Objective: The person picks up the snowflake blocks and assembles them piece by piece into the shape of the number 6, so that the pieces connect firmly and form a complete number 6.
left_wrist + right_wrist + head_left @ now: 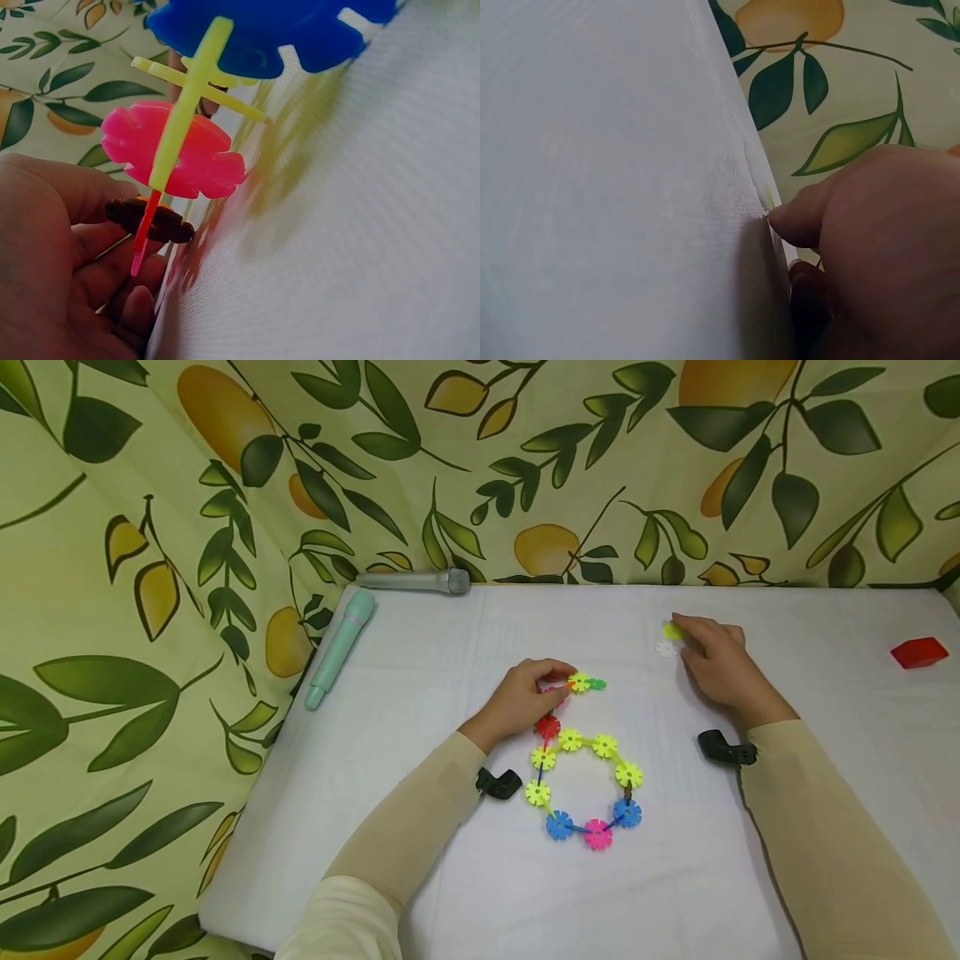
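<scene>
Interlocking notched plastic discs form a chain (627,774) on the white table, its lower part a near ring of yellow, blue and pink pieces. From its upper left a red disc (547,727) leads up to my left hand (519,703), which pinches the chain's far end. A yellow disc (579,682) and a green one (597,684) stick out past those fingers. In the left wrist view, a pink disc (214,161) and a dark brown disc (161,225) show by the fingers. My right hand (722,670) reaches over a loose yellow disc (672,631), fingertips at its edge, beside a white disc (666,648).
Along the table's left end lie a mint green microphone (341,647) and a silver microphone (412,581). A red block (919,652) sits at the far right. Leaf-patterned cloth (480,460) hangs behind and left of the table (360,793).
</scene>
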{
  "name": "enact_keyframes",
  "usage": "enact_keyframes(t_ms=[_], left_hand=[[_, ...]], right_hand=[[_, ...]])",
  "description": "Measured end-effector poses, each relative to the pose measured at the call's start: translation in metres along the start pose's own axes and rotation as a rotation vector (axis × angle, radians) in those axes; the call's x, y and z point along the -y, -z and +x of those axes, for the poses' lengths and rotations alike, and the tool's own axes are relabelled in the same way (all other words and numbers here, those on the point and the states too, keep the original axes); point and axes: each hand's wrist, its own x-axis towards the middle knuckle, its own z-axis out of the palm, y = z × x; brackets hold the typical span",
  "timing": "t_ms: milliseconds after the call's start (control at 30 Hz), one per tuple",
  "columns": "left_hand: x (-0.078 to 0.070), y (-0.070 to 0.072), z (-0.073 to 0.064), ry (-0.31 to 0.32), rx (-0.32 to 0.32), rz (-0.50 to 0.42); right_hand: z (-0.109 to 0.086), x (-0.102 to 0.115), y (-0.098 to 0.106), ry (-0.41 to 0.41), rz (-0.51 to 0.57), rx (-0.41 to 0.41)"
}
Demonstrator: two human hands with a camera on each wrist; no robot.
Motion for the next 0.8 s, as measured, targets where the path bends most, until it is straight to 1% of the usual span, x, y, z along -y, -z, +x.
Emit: enact_keyframes(t_ms=[133,333,533,633,733,800], left_hand=[[-0.001,0.001,0.000,0.004,0.003,-0.002],[-0.002,0.001,-0.001,0.005,0.010,0.005],[-0.002,0.001,0.000,0.001,0.010,0.008],[-0.002,0.001,-0.001,-0.002,0.008,0.013],[-0.002,0.001,-0.001,-0.002,0.006,0.023],[-0.002,0.001,-0.001,-0.002,0.008,0.030]], right_hand=[[-0.001,0.001,-0.001,0.006,-0.023,0.008],[-0.002,0.006,-0.001,-0.037,-0.037,0.025],[-0.002,0.009,-0.001,-0.107,-0.040,-0.031],[-0.003,0.010,0.000,-0.135,-0.015,-0.055],[-0.004,0.010,0.000,-0.184,0.038,-0.070],[-0.005,0.010,0.000,-0.207,0.072,-0.095]])
